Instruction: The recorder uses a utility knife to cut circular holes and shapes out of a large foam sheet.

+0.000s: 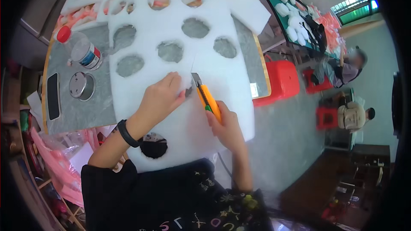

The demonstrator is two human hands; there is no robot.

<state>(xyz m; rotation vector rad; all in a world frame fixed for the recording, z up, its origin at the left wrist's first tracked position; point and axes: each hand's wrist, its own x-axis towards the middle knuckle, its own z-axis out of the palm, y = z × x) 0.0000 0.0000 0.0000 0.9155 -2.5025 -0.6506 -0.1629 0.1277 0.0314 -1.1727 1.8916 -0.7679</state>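
Observation:
A thick white foam sheet (222, 72) with several rough round holes lies across the table and hangs past its near edge. My right hand (229, 130) is wrapped round a yellow utility knife (209, 102) with a green slider. Its blade is out, and the tip rests at or just over the foam, beside a thin cut line running away from me. Left of the blade, my left hand (160, 98) has its fingers bent and closed on the foam at a small grey gap; its exact grip is partly hidden. A black band circles my left wrist.
On the grey table (98, 115) at left are a clear red-capped bottle (83, 51), a round metal tin (81, 86) and a phone (53, 96). Foam offcuts and pink pieces lie at the back. Red stools (280, 79) stand right; two people sit farther off.

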